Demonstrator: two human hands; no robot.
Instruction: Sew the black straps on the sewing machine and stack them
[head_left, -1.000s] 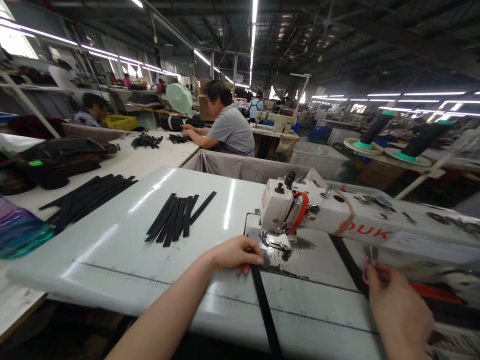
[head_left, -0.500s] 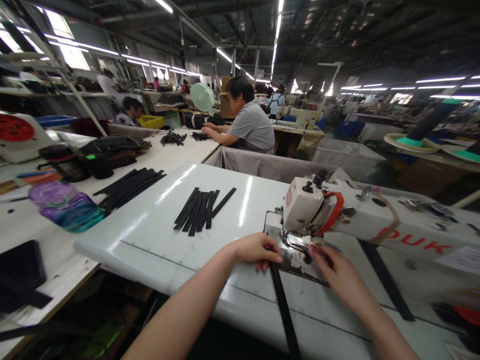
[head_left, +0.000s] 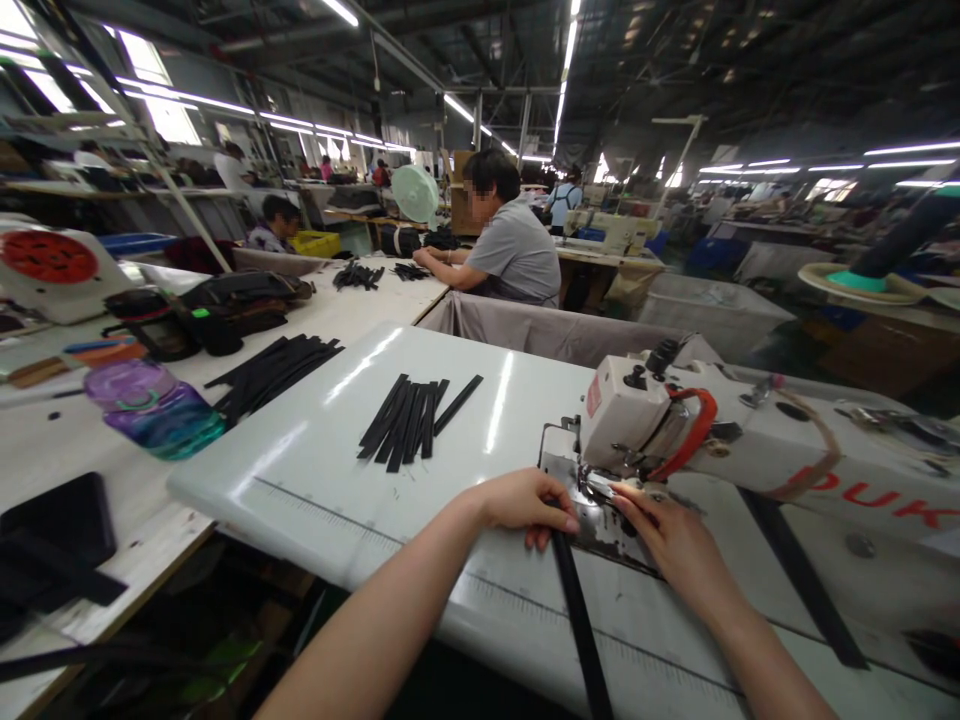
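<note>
A long black strap (head_left: 577, 615) runs from beneath my left hand (head_left: 529, 505) down over the front edge of the sewing table. The thumb and fingers of that hand pinch it beside the metal needle plate. My right hand (head_left: 679, 540) reaches in from the right, its fingertips pressed together at the shiny presser foot (head_left: 598, 485); anything between them is hidden. Over both hands stands the white head of the sewing machine (head_left: 619, 410), with an orange-red guard on its side. Another black strap (head_left: 806, 580) lies right of my right hand, under the machine arm.
Several short black strips (head_left: 405, 425) lie on the white sewing table (head_left: 300, 500). More black strips (head_left: 277, 370) are heaped on the left-hand table, near a purple-blue bottle (head_left: 154, 405) and a dark phone-like slab (head_left: 64, 520). A co-worker (head_left: 517, 240) sits beyond a grey cloth bin (head_left: 540, 320).
The view has turned slightly to the left, so everything appears a little further right. Both hands keep about the same places at the machine, and the left still pinches the strap.
</note>
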